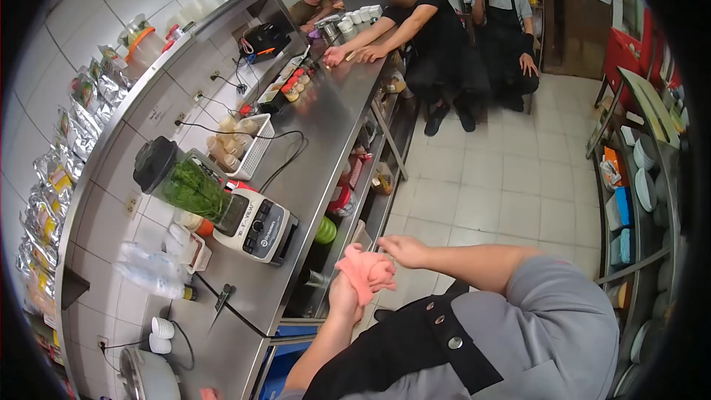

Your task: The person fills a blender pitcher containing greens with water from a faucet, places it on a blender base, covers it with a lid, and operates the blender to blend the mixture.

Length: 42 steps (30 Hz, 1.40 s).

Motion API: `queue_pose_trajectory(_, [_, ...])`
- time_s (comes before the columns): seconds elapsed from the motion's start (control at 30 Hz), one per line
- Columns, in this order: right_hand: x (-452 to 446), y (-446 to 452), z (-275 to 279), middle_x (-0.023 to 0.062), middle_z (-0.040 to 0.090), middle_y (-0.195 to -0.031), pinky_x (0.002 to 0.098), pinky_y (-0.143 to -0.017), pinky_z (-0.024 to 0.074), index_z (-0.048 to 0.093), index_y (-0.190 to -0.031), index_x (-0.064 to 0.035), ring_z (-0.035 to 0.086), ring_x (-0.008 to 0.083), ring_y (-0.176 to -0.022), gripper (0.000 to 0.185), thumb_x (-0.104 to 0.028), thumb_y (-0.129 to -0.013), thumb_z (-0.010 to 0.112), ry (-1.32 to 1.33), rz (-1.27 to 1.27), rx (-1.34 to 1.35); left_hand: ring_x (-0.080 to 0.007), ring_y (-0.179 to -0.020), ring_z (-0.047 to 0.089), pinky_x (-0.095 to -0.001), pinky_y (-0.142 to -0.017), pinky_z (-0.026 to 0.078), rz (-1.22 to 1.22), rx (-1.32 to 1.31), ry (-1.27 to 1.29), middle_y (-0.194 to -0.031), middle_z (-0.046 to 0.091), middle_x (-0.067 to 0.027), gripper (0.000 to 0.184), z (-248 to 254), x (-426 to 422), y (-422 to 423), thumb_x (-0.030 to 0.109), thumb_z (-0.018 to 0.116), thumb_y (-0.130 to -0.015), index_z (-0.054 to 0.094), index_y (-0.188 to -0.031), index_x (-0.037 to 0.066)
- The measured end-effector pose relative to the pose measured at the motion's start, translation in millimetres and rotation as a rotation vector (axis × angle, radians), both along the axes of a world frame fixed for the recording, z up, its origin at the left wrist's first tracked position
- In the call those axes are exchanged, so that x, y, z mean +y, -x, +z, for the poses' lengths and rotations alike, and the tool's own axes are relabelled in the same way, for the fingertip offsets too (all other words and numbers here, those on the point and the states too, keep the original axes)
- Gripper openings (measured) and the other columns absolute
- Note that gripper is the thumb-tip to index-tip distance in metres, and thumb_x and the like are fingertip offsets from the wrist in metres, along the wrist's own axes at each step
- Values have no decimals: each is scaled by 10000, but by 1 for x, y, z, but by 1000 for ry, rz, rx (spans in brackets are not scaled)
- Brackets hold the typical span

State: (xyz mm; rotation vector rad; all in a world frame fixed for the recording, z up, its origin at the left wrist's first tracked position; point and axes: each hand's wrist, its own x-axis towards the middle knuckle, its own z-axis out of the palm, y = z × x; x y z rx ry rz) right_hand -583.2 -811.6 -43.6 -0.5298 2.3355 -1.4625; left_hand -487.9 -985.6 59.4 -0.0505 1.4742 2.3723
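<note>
Left hand closed around a bunched pink cloth, right hand just beside it, fingers loosely extended.

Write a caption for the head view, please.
The left hand holds a pink cloth near a blender of leafy greens.

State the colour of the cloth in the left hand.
The cloth is pink, seen best in the head view.

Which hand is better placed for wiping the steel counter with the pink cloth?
Probably left: the left hand holds the pink cloth and is nearer the steel counter than the right hand.
</note>
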Motion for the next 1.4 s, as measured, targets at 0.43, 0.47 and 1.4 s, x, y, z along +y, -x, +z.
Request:
queue_pose_trajectory(0.43, [-8,-34,108,74,706,-1062,309,-842,535,695,-1117,-32,661,183,-922,328,-244,-941,518,-186,814,-159,-182,-645,693,-325,-603,551,103,340,785,-792,703,-121,346,-34,-18,-6,259,428,-1018,620,-1219,54])
queue_pose_trajectory(0.47, [-4,-31,105,71,708,-1028,308,-811,539,692,-1122,-37,665,171,-905,308,-227,-940,532,-15,755,-128,-165,-639,692,-321,-599,552,141,243,822,-765,699,-111,332,-22,-20,-9,269,443,-1015,650,-1180,68])
queue_pose_trajectory(1.4, [-35,77,63,146,723,-984,400,-829,545,689,-1144,-104,691,307,-899,307,-282,-904,617,-466,215,118,-258,-1319,490,-360,-1084,379,833,901,1537,-1401,532,-182,592,331,-352,124,420,583,-964,479,-1424,61])
